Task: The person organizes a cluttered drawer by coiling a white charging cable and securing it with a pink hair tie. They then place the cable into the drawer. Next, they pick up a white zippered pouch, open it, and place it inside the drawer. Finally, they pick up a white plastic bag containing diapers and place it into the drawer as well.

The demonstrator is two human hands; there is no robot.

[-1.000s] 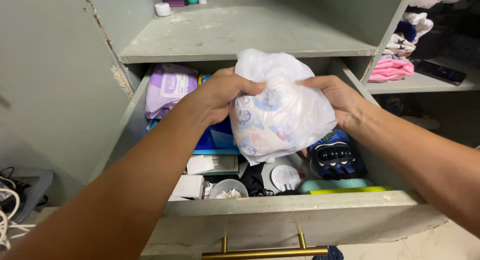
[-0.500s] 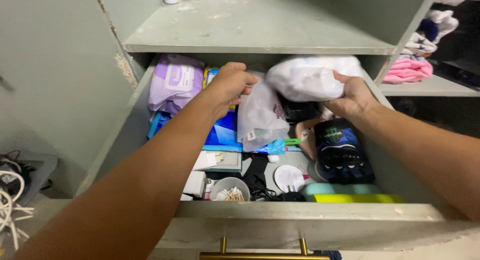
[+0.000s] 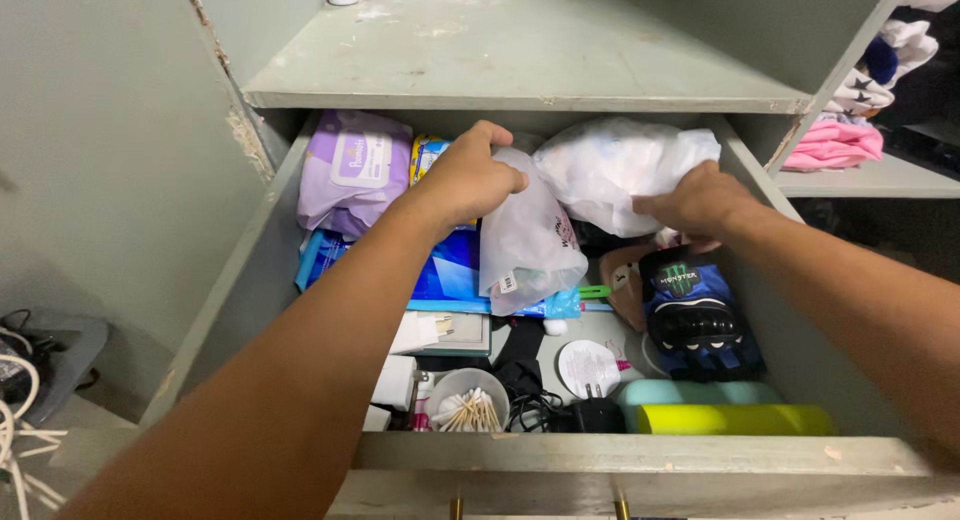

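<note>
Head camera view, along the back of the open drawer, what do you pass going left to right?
Purple wipes pack → left hand → small white plastic bag → larger white bundle → right hand.

Grey-green painted cabinet (image 3: 120, 180) with chipped, flaking edges on the left side panel. Bare, scuffed shelf (image 3: 520, 50) above an open drawer (image 3: 640, 455), brass handle posts at its front edge. Open side shelving (image 3: 860, 180) at right. Pale floor (image 3: 80, 430) lower left. Dim, even indoor light.
</note>
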